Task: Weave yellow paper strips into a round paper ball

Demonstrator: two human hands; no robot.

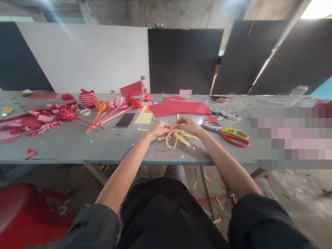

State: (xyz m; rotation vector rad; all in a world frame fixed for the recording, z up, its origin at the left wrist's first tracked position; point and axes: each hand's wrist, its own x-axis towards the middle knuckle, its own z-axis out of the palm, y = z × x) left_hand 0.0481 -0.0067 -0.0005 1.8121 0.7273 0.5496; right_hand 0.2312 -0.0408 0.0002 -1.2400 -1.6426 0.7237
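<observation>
Between my hands, near the table's front edge, is a paper flower made of yellow strips with an orange centre. Its strips spread and curl toward me over the tabletop. My left hand pinches the flower's orange middle from the left, with the fingertips partly hidden. On the other side my right hand has its fingers bent and drawn together at the back of the flower, by a thin yellow paper strip. Yellow paper sheets lie just beyond my left hand. Scissors with red and yellow handles rest right of my right hand.
A phone lies left of my hands, near finished paper flowers on stems. Red paper sheets spread behind. More scissors are at the right. A clear bottle stands at the back. A red stool is lower left.
</observation>
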